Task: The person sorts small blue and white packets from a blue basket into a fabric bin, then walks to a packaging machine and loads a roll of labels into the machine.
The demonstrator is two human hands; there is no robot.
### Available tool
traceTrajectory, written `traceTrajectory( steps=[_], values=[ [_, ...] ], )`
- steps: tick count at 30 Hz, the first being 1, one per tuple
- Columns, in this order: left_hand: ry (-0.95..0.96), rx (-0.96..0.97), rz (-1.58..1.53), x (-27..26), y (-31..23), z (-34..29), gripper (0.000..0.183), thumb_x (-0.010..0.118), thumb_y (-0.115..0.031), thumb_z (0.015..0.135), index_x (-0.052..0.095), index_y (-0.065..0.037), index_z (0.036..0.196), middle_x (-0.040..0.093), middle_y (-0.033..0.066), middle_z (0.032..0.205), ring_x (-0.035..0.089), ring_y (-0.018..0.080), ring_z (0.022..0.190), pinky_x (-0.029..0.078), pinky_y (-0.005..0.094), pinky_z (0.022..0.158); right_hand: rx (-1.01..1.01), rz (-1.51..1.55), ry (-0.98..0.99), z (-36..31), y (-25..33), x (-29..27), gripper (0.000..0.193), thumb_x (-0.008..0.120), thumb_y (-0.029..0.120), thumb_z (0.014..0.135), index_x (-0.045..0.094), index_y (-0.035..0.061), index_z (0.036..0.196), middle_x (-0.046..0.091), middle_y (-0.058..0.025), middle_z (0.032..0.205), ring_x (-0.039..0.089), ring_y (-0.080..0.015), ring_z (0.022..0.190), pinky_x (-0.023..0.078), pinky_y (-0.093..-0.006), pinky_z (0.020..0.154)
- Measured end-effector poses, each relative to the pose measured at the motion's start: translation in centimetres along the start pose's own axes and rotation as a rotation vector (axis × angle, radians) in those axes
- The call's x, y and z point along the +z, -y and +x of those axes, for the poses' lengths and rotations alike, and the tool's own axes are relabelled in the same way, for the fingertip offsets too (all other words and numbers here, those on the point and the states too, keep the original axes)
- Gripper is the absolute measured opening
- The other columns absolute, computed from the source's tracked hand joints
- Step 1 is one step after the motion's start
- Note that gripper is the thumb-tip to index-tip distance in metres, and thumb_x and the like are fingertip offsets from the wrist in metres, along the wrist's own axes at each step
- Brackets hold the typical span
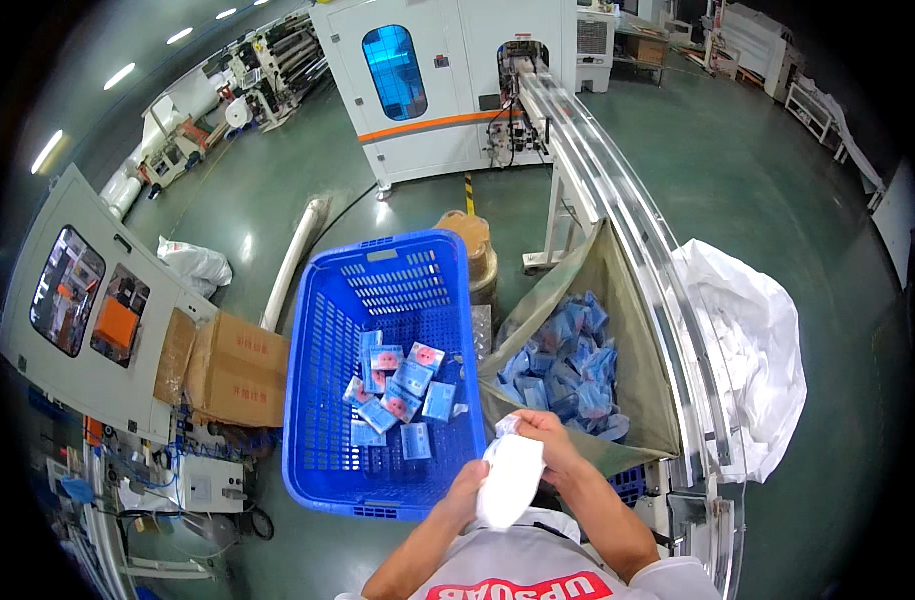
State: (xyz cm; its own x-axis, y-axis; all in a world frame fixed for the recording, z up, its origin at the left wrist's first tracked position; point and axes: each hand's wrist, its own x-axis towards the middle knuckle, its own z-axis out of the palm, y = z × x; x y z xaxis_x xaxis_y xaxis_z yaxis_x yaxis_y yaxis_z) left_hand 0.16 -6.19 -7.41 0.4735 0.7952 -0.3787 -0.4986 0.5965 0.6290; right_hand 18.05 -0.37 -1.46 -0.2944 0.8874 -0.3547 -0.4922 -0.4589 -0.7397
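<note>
In front of my body both hands hold a white, folded, soft-looking sheet or wad [513,482]; its exact kind does not show. My left hand [466,490] is closed on its left edge. Higher up, my right hand [542,438] pinches its upper end, where a small crumpled, pale piece of wrapper [507,426] sticks out. To the left stands a blue plastic crate [318,330], with several small blue packs [415,378] lying loosely inside, some printed with pink round shapes. Ahead of my right hand, a grey-green cloth bin [638,370] holds a heap of blue packs or wrappers [568,360].
A clear-sided conveyor [628,190] curves from a white machine [428,80] down my right side. A big white sack [758,330] lies beyond it. Cardboard boxes [240,370] and a white machine cabinet [88,290] stand left. Brown rolls [468,240] stand behind the crate.
</note>
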Motion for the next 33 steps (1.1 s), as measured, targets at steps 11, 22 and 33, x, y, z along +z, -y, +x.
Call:
traceTrajectory(
  steps=[11, 22, 33],
  values=[
    [-0.286, 0.292, 0.497, 0.4, -0.5, 2.7, 0.029, 0.061, -0.013, 0.09, 0.058, -0.001, 0.116, 0.065, 0.0075, 0.105, 0.061, 0.0156, 0.095, 0.05, 0.0307, 0.082, -0.255, -0.013, -0.316, 0.6, -0.8, -2.1, 0.016, 0.053, 0.0, 0.08, 0.064, -0.0048, 0.091, 0.063, -0.0076, 0.08, 0.06, -0.0133, 0.069, 0.048, -0.0257, 0.064],
    [-0.285, 0.497, -0.242, 0.1, -6.7, 3.3, 0.042, 0.047, -0.028, 0.098, 0.041, -0.004, 0.133, 0.054, 0.0104, 0.125, 0.056, 0.0271, 0.113, 0.047, 0.0442, 0.095, -0.243, 0.132, -0.755, 2.9, 0.2, -14.2, 0.068, 0.059, 0.02, 0.084, 0.028, 0.0138, 0.143, 0.055, -0.0179, 0.114, 0.062, -0.0235, 0.081, 0.05, -0.0355, 0.072],
    [-0.099, 0.272, 0.602, 1.4, 1.6, 6.7, 0.052, 0.059, -0.033, 0.092, 0.044, -0.001, 0.13, 0.054, 0.0096, 0.11, 0.056, 0.0177, 0.094, 0.046, 0.0291, 0.083, -0.149, -0.588, -0.312, -0.3, -0.5, -7.1, 0.02, 0.069, 0.006, 0.08, 0.064, 0.0015, 0.099, 0.064, -0.0014, 0.083, 0.058, -0.0107, 0.07, 0.05, -0.0285, 0.064]
  ],
)
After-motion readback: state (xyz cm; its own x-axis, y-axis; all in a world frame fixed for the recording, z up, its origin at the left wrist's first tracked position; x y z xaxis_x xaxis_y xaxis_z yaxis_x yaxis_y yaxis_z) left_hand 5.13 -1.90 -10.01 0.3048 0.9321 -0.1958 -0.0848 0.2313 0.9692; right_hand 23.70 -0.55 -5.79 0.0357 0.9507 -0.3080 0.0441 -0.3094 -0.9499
